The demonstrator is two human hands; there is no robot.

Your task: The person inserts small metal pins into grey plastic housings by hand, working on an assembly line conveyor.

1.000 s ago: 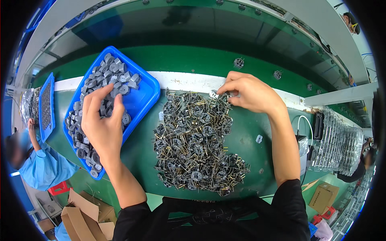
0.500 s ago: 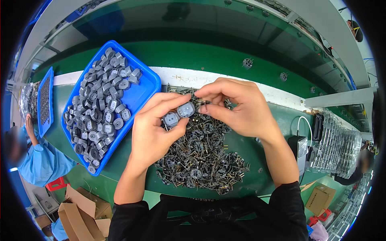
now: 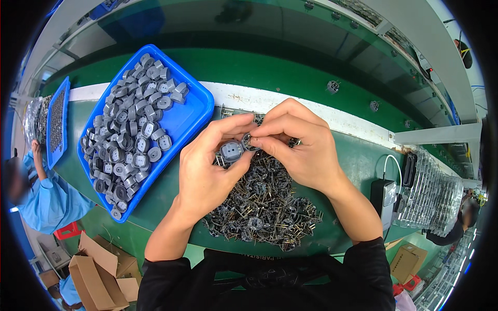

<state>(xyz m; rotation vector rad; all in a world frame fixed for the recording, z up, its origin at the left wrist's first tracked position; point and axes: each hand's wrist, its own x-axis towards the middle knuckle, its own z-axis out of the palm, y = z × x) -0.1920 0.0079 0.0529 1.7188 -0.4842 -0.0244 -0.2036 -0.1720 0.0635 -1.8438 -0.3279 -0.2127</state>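
Observation:
My left hand (image 3: 199, 166) is closed round two grey plastic socket housings. One housing (image 3: 231, 151) shows its slotted face, while the other (image 3: 248, 142) is tipped so its hollow side turns toward my right hand (image 3: 301, 147). The fingertips of that right hand are pinched together at the tipped housing's edge; what they grip is small and mostly hidden by the fingers. Under both hands spreads a heap of dark pronged inserts (image 3: 259, 207) with brass-coloured pins. To the left, a blue tray (image 3: 203, 106) holds many loose grey housings (image 3: 124, 129).
A green conveyor (image 3: 249, 67) behind a white rail carries a few assembled pieces (image 3: 332, 87). A black-and-white device (image 3: 383, 199) with a cable stands at right beside stacked clear trays (image 3: 433, 189). Another person in blue (image 3: 54, 202) works at far left. Cardboard boxes (image 3: 96, 277) lie lower left.
One housing in my left hand has turned from face-up to showing its hollow side. My right fingertips have come in against it. The other housing has shifted slightly right.

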